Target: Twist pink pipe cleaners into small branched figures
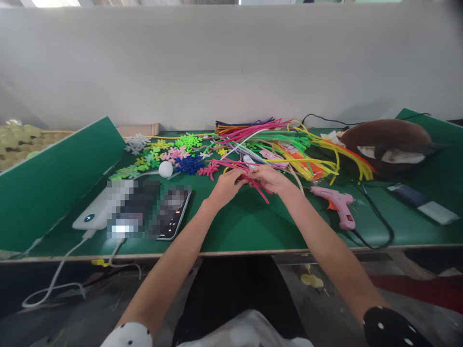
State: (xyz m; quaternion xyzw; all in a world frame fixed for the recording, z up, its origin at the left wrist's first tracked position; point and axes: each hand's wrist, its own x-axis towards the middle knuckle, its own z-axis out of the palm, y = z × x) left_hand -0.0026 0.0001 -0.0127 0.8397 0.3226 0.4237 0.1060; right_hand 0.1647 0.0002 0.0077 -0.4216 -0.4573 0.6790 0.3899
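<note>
My left hand (pixel 230 183) and my right hand (pixel 266 178) meet above the middle of the green table. Both have their fingers closed on pink pipe cleaners (pixel 261 191), whose free ends stick out below and to the upper left. Just left of my hands lies a small pink snowflake shape (pixel 209 170) made of pipe cleaner. Beside it is a dark blue cluster of such shapes (pixel 190 165). Beyond my hands spreads a pile of loose pipe cleaners (pixel 267 132) in pink, green, yellow and other colours. My fingertips partly hide where the held pieces meet.
A pink glue gun (pixel 338 205) with a black cord lies to the right. At left are a white foam ball (pixel 165 169), a phone (pixel 175 212) and a white power bank (pixel 99 207) with cables. A brown bag-like item (pixel 387 137) stands back right. Green side panels (pixel 65 183) border the table.
</note>
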